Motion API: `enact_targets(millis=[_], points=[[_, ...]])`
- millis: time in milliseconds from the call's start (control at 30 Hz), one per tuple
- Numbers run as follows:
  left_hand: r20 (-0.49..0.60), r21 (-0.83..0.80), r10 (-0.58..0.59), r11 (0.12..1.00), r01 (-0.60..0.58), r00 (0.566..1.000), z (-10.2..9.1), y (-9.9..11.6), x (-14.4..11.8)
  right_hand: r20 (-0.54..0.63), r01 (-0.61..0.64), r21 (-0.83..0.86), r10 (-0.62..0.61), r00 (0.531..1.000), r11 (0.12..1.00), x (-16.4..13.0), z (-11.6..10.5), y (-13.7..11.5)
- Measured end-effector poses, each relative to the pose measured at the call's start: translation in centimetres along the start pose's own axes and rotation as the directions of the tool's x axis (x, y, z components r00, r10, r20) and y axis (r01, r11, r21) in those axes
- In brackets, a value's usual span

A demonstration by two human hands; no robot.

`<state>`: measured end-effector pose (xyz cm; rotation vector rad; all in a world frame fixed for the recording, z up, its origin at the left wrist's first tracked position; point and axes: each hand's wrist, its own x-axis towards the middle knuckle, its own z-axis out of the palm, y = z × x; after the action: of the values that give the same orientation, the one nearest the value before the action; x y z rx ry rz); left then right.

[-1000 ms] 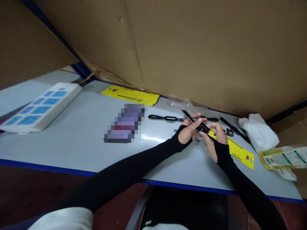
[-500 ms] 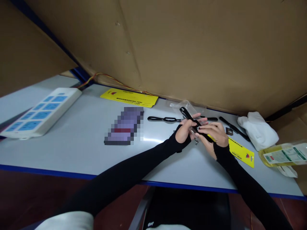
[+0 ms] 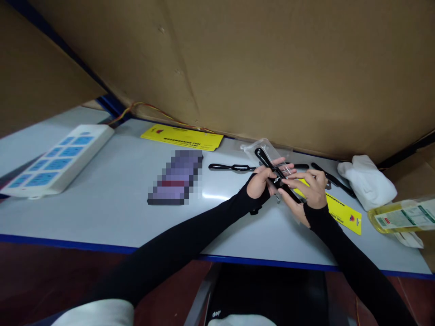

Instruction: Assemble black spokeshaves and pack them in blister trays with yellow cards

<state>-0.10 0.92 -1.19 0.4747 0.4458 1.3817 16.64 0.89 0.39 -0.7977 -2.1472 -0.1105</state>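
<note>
A black spokeshave (image 3: 264, 156) is held at a slant over the table between both hands. My left hand (image 3: 260, 183) wraps it from below, thumb pressed near its middle. With thumb and fingers, my right hand (image 3: 311, 192) grips the same spokeshave around its centre and lower handle. A small silvery part shows at the middle, too small to make out. Behind the tool, a clear plastic package (image 3: 251, 146) lies partly under the left fingers. Another black spokeshave body (image 3: 240, 168) rests flat behind the hands, its middle hidden by them. A third black handled piece (image 3: 335, 180) lies to the right.
Yellow printed cards lie at the back (image 3: 181, 137) and beside the right wrist (image 3: 344, 213). A blurred-out phone-like object (image 3: 178, 176) and a white power strip (image 3: 61, 158) are left. White cloth (image 3: 369, 181) and a bottle of yellow liquid (image 3: 380, 219) sit right. Cardboard (image 3: 238, 68) walls the back.
The right index finger and other fingers have lifted and spread somewhat, uncovering more of the spokeshave's middle. The right hand has shifted slightly right. The view has moved a little.
</note>
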Motion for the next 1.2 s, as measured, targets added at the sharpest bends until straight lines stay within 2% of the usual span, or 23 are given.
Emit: enact_targets(millis=[133,300,467,533,700,833,900,1067,1200], points=[[0.073,0.032,-0.028,0.999,0.026,0.997,0.1,0.1,-0.2,0.071,-0.140,0.050,0.137,0.988,0.989,0.0,-0.5,0.2],[0.128,0.079,-0.044,0.996,0.034,0.991,0.1,0.0,-0.6,0.172,-0.205,0.005,0.201,0.964,0.979,-0.2,-1.2,0.5],[0.131,0.133,-0.054,0.990,0.037,0.990,0.0,-0.1,-0.6,0.178,-0.353,0.006,0.346,0.921,0.936,-0.1,-1.0,0.4],[0.132,0.148,-0.059,0.988,0.039,0.989,0.1,-0.2,-0.7,0.126,-0.378,-0.026,0.379,0.917,0.925,-0.1,-0.8,0.1],[0.143,0.158,-0.073,0.986,0.050,0.987,0.4,-0.2,-1.1,-0.070,-0.231,-0.073,0.226,0.972,0.970,-0.5,0.1,-0.5],[0.116,0.152,-0.003,0.988,-0.015,0.993,0.8,-0.2,-1.4,-0.173,-0.142,-0.155,0.115,0.978,0.978,-0.9,0.6,-0.9],[0.097,0.159,-0.004,0.987,-0.011,0.995,1.0,-0.2,-1.5,-0.208,-0.112,-0.192,0.071,0.975,0.975,-0.9,0.7,-1.0],[0.065,0.127,-0.035,0.992,0.027,0.997,0.8,-0.2,-1.5,-0.173,-0.066,-0.253,0.022,0.985,0.965,-0.8,0.7,-0.6],[0.062,0.116,-0.036,0.993,0.029,0.997,0.6,-0.2,-1.2,-0.123,-0.010,-0.186,-0.014,0.992,0.983,-0.6,0.7,0.0]])
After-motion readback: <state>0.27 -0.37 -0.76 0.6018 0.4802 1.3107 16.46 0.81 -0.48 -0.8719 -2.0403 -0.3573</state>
